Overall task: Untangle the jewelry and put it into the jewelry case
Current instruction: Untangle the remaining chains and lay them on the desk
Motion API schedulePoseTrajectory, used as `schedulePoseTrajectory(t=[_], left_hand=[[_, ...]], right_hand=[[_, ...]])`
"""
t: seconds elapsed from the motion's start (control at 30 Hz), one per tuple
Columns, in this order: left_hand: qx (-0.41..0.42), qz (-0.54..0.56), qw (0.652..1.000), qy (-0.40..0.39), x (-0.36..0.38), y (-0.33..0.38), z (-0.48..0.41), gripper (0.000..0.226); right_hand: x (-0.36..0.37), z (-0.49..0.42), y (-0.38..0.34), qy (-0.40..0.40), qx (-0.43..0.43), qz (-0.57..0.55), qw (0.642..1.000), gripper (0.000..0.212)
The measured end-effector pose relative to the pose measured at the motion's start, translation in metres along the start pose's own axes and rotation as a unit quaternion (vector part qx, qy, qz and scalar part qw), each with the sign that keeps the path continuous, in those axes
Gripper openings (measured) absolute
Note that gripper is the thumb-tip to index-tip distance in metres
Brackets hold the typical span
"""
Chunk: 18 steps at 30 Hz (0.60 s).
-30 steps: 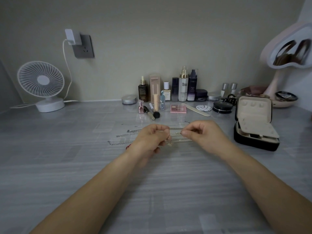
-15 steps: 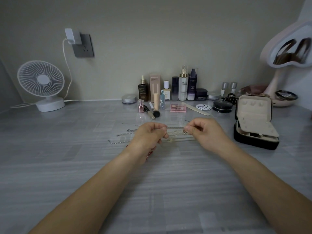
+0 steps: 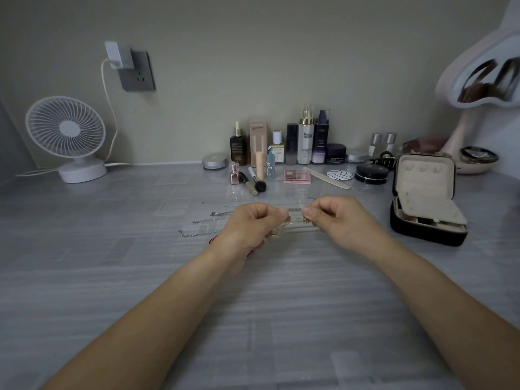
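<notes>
My left hand [image 3: 250, 226] and my right hand [image 3: 337, 218] are held close together above the grey table, each pinching one end of a thin gold chain [image 3: 295, 220]. A small pendant hangs from the chain near my left fingers. Other silver chains [image 3: 202, 220] lie stretched on the table behind and to the left of my hands. The black jewelry case [image 3: 425, 198] stands open to the right, its beige lining showing.
Cosmetic bottles [image 3: 305, 139], a pink palette [image 3: 297, 176], brushes and compacts line the back of the table. A white desk fan [image 3: 66, 136] stands far left with a cable to the wall socket. A mirror [image 3: 484, 77] on a stand sits at the far right.
Both hands have drawn slightly nearer to each other, shortening the stretch of chain between them. The case and the loose chains have not moved.
</notes>
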<state>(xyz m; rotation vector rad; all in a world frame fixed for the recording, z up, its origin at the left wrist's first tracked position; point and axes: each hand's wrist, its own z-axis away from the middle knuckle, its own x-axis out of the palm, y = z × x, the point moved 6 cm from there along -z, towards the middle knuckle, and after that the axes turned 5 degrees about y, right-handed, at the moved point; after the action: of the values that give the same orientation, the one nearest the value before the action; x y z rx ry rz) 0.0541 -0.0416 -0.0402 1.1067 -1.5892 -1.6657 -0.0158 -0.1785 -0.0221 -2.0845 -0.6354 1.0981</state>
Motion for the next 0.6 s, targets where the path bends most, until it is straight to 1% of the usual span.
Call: schedulePoseTrajectory(t=[0.17, 0.37, 0.6], left_hand=[[-0.003, 0.017, 1.000, -0.006, 0.0011, -0.0025, -0.0011, 0.029], [-0.008, 0.031, 0.999, -0.013, 0.0040, -0.0027, -0.0021, 0.028], [-0.016, 0.035, 0.999, -0.014, 0.0040, -0.0026, -0.0011, 0.027]], right_hand=[[0.0032, 0.0002, 0.0008, -0.014, -0.010, 0.010, 1.000, 0.027], [0.0047, 0.0005, 0.0004, -0.018, -0.016, 0.023, 0.999, 0.029], [0.0049, 0.0019, -0.0009, -0.018, -0.018, 0.016, 1.000, 0.025]])
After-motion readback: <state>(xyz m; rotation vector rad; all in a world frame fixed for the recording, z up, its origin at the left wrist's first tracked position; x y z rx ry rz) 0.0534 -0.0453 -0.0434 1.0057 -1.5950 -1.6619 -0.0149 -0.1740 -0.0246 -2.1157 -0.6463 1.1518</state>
